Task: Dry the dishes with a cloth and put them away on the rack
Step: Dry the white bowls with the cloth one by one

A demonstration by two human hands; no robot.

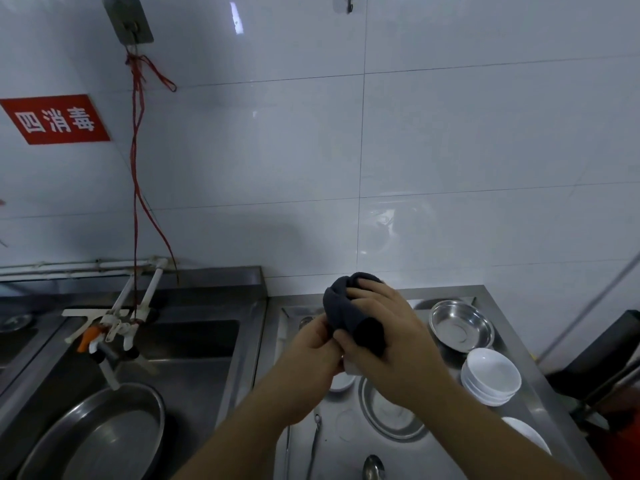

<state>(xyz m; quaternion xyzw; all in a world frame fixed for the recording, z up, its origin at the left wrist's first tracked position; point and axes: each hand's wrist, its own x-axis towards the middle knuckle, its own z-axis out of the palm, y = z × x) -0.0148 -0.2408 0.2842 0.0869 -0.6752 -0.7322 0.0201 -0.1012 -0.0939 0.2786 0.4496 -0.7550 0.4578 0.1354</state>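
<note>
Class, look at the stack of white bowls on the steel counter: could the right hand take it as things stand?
Probably not yet: the right hand grips the dark cloth. The stack of white bowls sits uncovered beside it.

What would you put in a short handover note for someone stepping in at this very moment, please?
Right hand grips the dark cloth, wrapped over a mostly hidden dish. Left hand holds it from below; its grip is unclear.
On the steel counter: steel bowl, stacked white bowls, steel plate, spoon.
Done: cannot tell.
Left: finish wiping and put the dishes on the rack, which is not in view.
</note>
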